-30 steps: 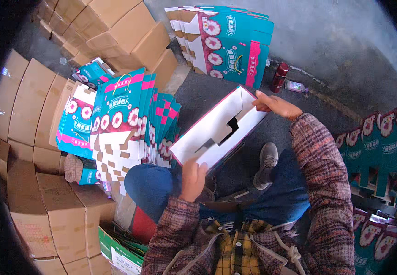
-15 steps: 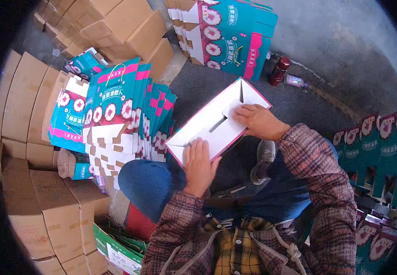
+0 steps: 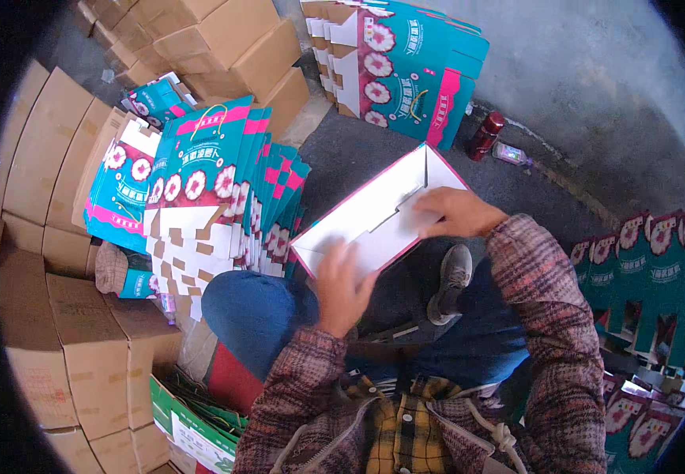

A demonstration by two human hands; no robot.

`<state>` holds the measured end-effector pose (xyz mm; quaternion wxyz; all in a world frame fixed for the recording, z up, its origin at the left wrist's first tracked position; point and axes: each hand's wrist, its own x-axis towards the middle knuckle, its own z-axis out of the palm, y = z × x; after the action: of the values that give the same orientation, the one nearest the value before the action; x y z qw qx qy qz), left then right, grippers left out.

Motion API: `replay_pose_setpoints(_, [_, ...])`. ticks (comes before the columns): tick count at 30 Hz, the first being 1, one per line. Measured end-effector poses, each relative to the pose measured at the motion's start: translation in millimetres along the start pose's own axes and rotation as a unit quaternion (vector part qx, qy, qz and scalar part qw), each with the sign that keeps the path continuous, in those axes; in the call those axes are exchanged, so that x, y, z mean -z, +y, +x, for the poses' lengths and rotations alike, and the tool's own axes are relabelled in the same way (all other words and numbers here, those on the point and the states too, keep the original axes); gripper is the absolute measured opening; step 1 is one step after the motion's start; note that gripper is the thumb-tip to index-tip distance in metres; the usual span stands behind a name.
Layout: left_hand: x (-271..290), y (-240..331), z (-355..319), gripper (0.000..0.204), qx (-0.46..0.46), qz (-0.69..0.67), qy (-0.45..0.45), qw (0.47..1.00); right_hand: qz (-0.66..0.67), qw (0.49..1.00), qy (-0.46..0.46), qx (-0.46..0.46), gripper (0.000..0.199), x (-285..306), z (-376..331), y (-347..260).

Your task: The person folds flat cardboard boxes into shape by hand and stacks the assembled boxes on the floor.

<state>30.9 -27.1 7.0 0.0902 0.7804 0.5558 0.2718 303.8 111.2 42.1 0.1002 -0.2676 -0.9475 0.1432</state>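
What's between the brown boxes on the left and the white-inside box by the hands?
A stack of teal cartons sits between the brown boxes and the white-inside box, in the head view.

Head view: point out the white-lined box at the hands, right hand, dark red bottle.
White-lined box (image 3: 371, 207): head view, white panel.
Right hand (image 3: 458, 212): head view, its back.
Dark red bottle (image 3: 485, 137): head view, mid-body.

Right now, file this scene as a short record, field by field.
Left hand: at the lower-left end of the open box
Right hand: over the box's right half, fingers blurred
Box interior: white, facing up
Left: fanned flattened teal cartons; stacked brown cardboard boxes
Near the wall: dark red bottle beside a clear bottle
Lower left: green carton
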Motion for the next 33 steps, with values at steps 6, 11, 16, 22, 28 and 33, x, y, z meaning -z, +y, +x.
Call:
replay_pose_setpoints(6, [13.9, -118.0, 5.2, 0.05, 0.423, -0.435, 0.143, 0.782, 0.229, 0.873, 0.257, -0.344, 0.052, 7.7, 10.7, 35.3])
replay_pose_setpoints(11, [-57.7, -173.0, -26.7, 0.05, 0.465, -0.737, 0.057, 0.487, 0.294, 0.829, 0.124, -0.459, 0.089, -24.0, 5.6, 70.0])
replay_pose_setpoints(16, [-80.8, -166.7, -41.3, 0.038, 0.462, -0.74, -0.046, 0.487, 0.301, 0.793, -0.024, -0.53, 0.073, -35.1, -28.8, 99.8])
replay_pose_setpoints(22, [-52.6, -135.2, -33.5, 0.04, 0.382, -0.669, -0.072, 0.633, 0.383, 0.796, -0.056, -0.466, 0.051, -15.0, -48.8, 97.2])
replay_pose_setpoints(28, [-6.2, -117.9, 1.8, 0.047, 0.244, -0.598, 0.153, 0.748, 0.54, 0.714, 0.165, -0.413, 0.053, 23.9, -17.7, 49.9])
replay_pose_setpoints(33, [-3.7, -114.8, -9.5, 0.041, 0.36, -0.627, 0.207, 0.659, 0.525, 0.665, 0.194, -0.494, 0.062, 30.2, -7.8, 14.9])
